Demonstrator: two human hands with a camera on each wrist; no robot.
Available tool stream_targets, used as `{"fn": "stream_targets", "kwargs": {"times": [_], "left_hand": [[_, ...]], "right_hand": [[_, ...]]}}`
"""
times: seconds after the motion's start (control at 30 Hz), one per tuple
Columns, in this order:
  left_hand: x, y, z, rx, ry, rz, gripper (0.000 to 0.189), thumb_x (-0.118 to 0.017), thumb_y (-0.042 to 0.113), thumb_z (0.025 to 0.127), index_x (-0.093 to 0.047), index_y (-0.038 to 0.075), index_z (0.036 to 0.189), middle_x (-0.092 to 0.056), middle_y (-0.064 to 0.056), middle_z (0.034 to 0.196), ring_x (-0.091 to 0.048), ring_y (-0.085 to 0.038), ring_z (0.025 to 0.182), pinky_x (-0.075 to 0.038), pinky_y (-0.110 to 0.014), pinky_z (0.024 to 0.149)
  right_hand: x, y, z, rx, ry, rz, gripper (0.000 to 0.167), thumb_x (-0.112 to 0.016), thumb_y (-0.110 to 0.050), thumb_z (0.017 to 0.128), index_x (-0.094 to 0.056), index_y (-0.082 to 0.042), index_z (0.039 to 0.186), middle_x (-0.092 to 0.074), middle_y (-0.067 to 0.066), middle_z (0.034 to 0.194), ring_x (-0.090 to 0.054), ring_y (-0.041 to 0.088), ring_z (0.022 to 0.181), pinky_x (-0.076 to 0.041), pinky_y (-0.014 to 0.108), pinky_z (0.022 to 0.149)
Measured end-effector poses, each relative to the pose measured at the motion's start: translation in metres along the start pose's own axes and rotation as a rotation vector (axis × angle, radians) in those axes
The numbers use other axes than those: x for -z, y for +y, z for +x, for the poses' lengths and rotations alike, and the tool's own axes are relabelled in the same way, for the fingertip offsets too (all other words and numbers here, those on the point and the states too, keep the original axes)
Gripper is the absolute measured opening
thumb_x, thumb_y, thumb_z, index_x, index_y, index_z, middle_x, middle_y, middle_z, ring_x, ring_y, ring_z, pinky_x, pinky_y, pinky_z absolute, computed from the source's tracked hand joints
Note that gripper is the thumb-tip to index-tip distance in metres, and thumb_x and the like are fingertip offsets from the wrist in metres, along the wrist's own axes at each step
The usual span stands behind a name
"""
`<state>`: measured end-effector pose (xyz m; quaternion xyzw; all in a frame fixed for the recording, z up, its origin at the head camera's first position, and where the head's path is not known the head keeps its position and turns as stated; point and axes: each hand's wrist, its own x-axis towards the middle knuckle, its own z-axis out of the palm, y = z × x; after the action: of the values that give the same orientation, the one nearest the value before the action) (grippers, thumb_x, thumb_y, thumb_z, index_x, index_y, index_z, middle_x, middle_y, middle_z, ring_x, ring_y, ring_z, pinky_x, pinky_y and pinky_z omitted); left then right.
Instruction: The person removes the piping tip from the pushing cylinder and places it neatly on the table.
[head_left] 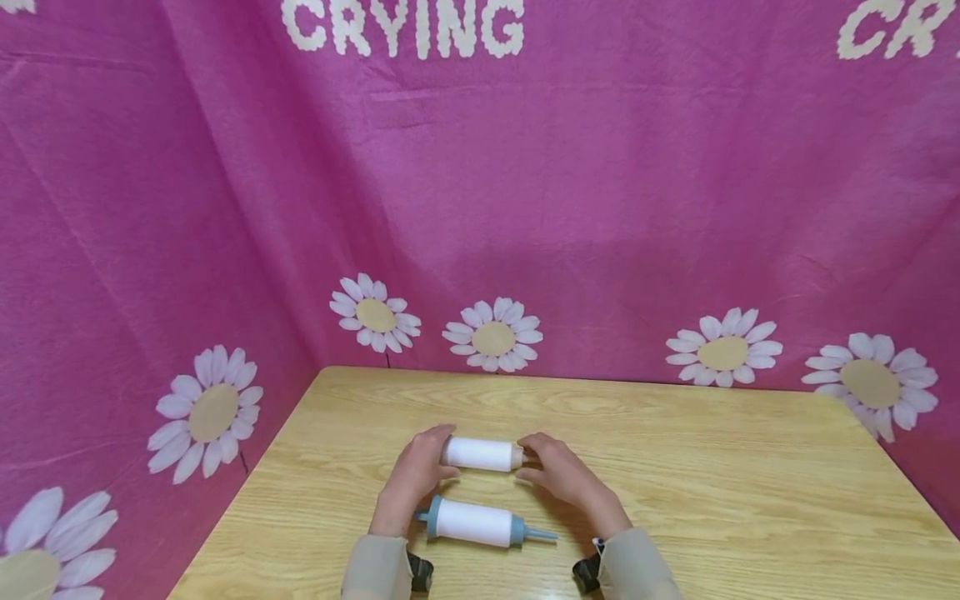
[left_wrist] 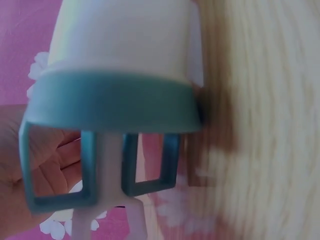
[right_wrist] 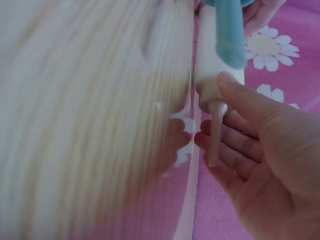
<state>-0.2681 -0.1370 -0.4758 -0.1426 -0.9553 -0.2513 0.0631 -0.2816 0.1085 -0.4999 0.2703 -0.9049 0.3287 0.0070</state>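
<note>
Two syringe-like tools lie sideways on the wooden table, one behind the other. The far syringe (head_left: 482, 455) has a white barrel and beige ends; its thin nozzle (right_wrist: 215, 132) points right. My left hand (head_left: 417, 468) is around its left end, thumb in front and fingers behind. At the nozzle end, my right hand (head_left: 561, 468) has loosely bent fingers, with the thumb against or just over the barrel. The near syringe (head_left: 474, 522) has a white barrel, a teal collar (left_wrist: 112, 102) with square finger loops, and a teal nozzle; neither hand holds it.
The wooden table (head_left: 750, 483) extends to the right of both hands. A pink cloth (head_left: 600, 208) with white flowers and lettering hangs behind it and along its left side. Dark wrist devices (head_left: 421, 573) sit under the sleeve cuffs.
</note>
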Motion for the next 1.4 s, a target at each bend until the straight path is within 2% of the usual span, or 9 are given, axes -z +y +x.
{"fn": "stream_targets", "kwargs": {"times": [0.17,0.27,0.57,0.8,1.03,1.2,1.4], "left_hand": [[-0.003,-0.004,0.002,-0.001,0.012,-0.016,0.051,-0.082,0.005,0.075,-0.064,-0.003,0.121,-0.069,-0.019,0.119,-0.066,-0.032,0.109,-0.055,-0.043,0.095],[-0.005,-0.006,0.003,-0.009,0.013,-0.023,0.043,-0.081,0.006,0.076,-0.067,-0.002,0.116,-0.071,-0.017,0.115,-0.068,-0.028,0.105,-0.057,-0.042,0.091],[-0.003,-0.007,0.001,-0.035,0.017,-0.074,0.036,-0.081,0.009,0.077,-0.069,0.002,0.11,-0.072,-0.013,0.11,-0.067,-0.02,0.094,-0.058,-0.036,0.083],[0.004,-0.006,0.0,-0.106,0.026,-0.107,0.034,-0.08,0.01,0.079,-0.068,0.004,0.11,-0.071,-0.01,0.109,-0.066,-0.016,0.088,-0.059,-0.027,0.075],[0.011,-0.006,-0.001,-0.135,-0.012,-0.183,0.035,-0.079,0.01,0.081,-0.065,0.008,0.113,-0.069,-0.008,0.115,-0.069,-0.019,0.096,-0.06,-0.025,0.08],[0.013,-0.008,-0.002,-0.172,0.009,-0.181,0.038,-0.081,0.012,0.079,-0.065,0.01,0.113,-0.069,-0.006,0.116,-0.066,-0.016,0.097,-0.06,-0.029,0.082],[0.014,-0.007,-0.004,-0.204,0.032,-0.204,0.039,-0.083,0.012,0.076,-0.064,0.014,0.11,-0.069,-0.002,0.116,-0.064,-0.013,0.098,-0.058,-0.032,0.085]], "right_hand": [[0.0,-0.001,0.004,0.0,0.017,-0.02,0.022,-0.071,-0.013,0.088,-0.067,-0.002,0.107,-0.069,0.009,0.103,-0.062,0.018,0.093,-0.054,0.034,0.08],[0.0,-0.001,0.005,-0.003,0.025,-0.034,0.018,-0.071,-0.013,0.088,-0.068,-0.004,0.103,-0.069,0.006,0.098,-0.06,0.015,0.088,-0.052,0.032,0.076],[0.001,0.0,0.003,-0.008,0.059,-0.008,0.018,-0.072,-0.01,0.087,-0.068,-0.003,0.103,-0.071,0.009,0.102,-0.066,0.02,0.094,-0.057,0.035,0.083],[0.005,-0.002,-0.003,-0.005,0.098,0.092,0.021,-0.07,-0.008,0.088,-0.067,-0.002,0.107,-0.07,0.012,0.107,-0.068,0.029,0.103,-0.059,0.034,0.087],[0.012,-0.001,-0.008,-0.018,0.125,0.183,0.026,-0.07,-0.013,0.089,-0.066,-0.003,0.114,-0.069,0.012,0.114,-0.067,0.03,0.106,-0.058,0.036,0.09],[0.017,0.0,-0.014,-0.015,0.137,0.206,0.029,-0.069,-0.018,0.09,-0.066,-0.007,0.117,-0.07,0.009,0.115,-0.066,0.028,0.107,-0.056,0.043,0.094],[0.02,-0.001,-0.023,-0.009,0.156,0.217,0.03,-0.07,-0.021,0.089,-0.066,-0.01,0.117,-0.071,0.007,0.115,-0.067,0.027,0.107,-0.055,0.047,0.095]]}}
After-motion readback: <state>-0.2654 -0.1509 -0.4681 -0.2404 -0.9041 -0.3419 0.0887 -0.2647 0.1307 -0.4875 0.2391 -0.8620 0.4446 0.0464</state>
